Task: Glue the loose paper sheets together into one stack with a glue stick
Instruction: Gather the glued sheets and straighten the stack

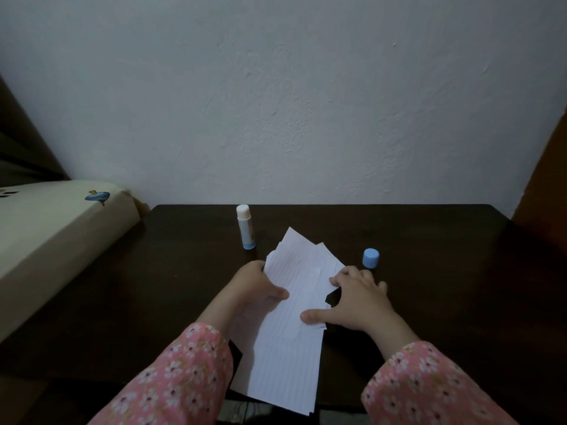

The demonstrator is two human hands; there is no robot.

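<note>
Now both hands [310, 292] at paper sheets' [294, 342] edges

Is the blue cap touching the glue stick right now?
Apart. The head view shows the blue cap right of the paper sheets, the glue stick left, bare table between them.

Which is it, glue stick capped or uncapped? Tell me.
Uncapped. The glue stick stands upright with its white tip bare; its blue cap sits apart on the table.
</note>
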